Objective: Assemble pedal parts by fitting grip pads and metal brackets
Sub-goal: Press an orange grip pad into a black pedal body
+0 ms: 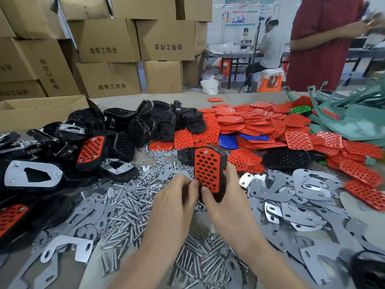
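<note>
**Both hands clamped on one pedal, junk everywhere**

Holding a pedal (209, 174) up in the middle of the view, over the hardware on the tabletop (166, 99), with the red grip pad (207, 170) facing the camera and seated in the black body. Gripping it with the right hand (227, 190): thumb pressed on the pad's lower end, fingers wrapped round the right edge. Pinching at the lower left corner with the left hand (177, 197), fingers curled tight against the edge. Can't tell if there's some small part tucked in there. Already got one screw head (206, 151) sitting in the pad's top hole.

Right underneath and off to the left, heaps of loose screws (129, 207), plus a scatter of nuts (162, 161) just beside the pedal. To the right, a spread of flat grey metal brackets (291, 197), overlapping every which way.

Further back, a big pile of red pads (250, 122), with a blue one (228, 141) and a green one (300, 110) mixed in. Back left, a mound of bare black pedal bodies (150, 122), and next to those another pedal with a red pad fitted (91, 149).

Way behind, stacked cardboard boxes (108, 40), and at the far right a person in a dark red top (320, 42) standing by the tabletop.
</note>
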Demonstrator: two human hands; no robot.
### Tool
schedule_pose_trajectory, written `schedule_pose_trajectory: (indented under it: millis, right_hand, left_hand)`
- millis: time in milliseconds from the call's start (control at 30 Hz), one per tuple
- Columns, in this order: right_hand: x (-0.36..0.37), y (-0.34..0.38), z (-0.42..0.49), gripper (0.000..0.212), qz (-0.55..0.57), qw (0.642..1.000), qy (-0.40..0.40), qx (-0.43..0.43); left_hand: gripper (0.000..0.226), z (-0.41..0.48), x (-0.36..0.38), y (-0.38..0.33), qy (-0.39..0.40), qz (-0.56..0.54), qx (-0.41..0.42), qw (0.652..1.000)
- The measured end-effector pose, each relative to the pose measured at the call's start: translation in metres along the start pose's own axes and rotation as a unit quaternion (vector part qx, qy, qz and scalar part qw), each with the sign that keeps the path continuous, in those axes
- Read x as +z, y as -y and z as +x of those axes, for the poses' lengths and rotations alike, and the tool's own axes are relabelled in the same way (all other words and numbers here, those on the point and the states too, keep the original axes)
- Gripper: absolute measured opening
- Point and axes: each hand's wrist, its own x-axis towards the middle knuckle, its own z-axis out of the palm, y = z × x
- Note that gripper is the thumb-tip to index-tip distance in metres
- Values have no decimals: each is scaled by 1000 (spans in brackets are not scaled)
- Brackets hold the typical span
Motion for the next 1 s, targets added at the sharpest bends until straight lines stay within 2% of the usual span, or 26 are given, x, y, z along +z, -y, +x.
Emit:
schedule_pose_trajectory:
  millis: [167, 267, 367, 433, 533, 633, 700, 900, 1000]
  right_hand:
    - [-1, 0, 0, 51, -4, 1000, -9, 2]
    - [-2, 1, 0, 52, -5, 1000, -7, 2]
    - [-3, 2, 0, 51, -5, 1000, -5, 5]
    - [-3, 3, -1, 52, -7, 1000, -8, 3]
    - [-4, 4, -1, 55, -16, 1000, -10, -1]
    - [-2, 2, -2, 51, -27, 1000, -3, -4]
    - [-2, 0, -2, 50, -30, 1000, -1, -1]
    - [-4, -2, 1, 49, -29, 1000, 8, 11]
    - [-5, -2, 1, 50, -21, 1000, 6, 11]
  left_hand:
    - [14, 1, -5, -1, 33, 63, 70, 995]
    - [8, 3, -9, 1, 45, 80, 83, 992]
    - [4, 2, -9, 0, 38, 5, 30, 999]
    - [13, 1, -9, -1, 32, -49, -18, 998]
    - [28, 2, -7, -1, 35, -87, -48, 994]
    - [22, 2, -4, 0, 26, -91, -59, 994]
    - [17, 1, -4, 1, 25, -69, -41, 996]
    - [3, 2, -12, 6, 58, 48, 83, 994]
    - [5, 4, -13, 6, 67, 45, 92, 992]
